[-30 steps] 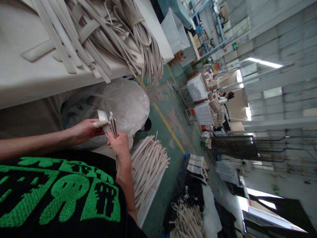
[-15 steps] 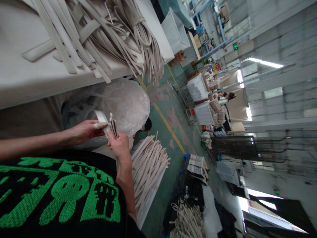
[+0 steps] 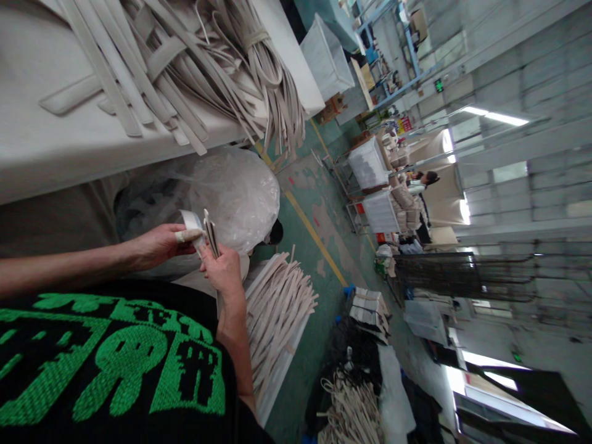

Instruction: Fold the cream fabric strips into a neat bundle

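Observation:
My left hand (image 3: 169,243) is closed with finger and thumb pinching a pale flat strip (image 3: 190,221); a wrap covers one of its digits. Close beside it, my right hand (image 3: 224,266) grips several thin beige strips (image 3: 211,233) that stick up out of the fist. The pale strip runs between the two hands, and its lower end is hidden by the right fingers. Behind the hands bulges a clear plastic bag (image 3: 240,185) with darker contents that I cannot make out.
On the white-covered table (image 3: 37,148) lie loose grey-beige strips (image 3: 115,92) and a tied bundle (image 3: 266,61) hanging over its edge. A white bin full of strips (image 3: 280,308) stands right of my arm. Farther off are a strip pile (image 3: 354,413), white crates (image 3: 367,163) and a person (image 3: 420,182).
The pale strip's upper end has shifted slightly to the right and down between my hands. Both hands keep nearly the same place and grip.

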{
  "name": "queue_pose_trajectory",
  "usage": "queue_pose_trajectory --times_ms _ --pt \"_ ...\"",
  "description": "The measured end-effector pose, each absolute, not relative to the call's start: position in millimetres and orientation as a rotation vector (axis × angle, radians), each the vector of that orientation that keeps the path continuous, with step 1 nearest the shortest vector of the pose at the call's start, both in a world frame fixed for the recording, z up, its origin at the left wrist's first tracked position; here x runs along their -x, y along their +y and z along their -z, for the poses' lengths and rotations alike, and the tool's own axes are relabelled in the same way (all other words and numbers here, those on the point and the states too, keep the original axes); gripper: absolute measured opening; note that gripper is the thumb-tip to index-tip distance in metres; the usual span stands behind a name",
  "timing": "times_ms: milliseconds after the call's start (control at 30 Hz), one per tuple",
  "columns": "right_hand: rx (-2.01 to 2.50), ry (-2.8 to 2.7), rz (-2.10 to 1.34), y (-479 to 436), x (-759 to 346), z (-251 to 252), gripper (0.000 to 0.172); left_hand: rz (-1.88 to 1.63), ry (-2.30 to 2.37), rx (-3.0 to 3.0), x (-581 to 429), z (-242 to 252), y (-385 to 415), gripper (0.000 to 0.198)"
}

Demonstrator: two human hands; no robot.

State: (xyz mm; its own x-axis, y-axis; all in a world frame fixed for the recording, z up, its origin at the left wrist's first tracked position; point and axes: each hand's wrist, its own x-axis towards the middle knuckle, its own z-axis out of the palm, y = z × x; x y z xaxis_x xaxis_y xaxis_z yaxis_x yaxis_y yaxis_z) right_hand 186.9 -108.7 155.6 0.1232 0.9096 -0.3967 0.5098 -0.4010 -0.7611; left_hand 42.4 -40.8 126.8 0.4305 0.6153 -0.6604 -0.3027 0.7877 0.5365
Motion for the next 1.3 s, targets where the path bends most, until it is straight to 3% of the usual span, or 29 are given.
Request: queue_pose_trajectory --times_ms 1300 --pt "1.899 -1.359 -1.282 -114.6 -196.6 -142.7 0.032 -0.593 0.950 -0.302 -36.9 -111.3 -30.5 0.024"
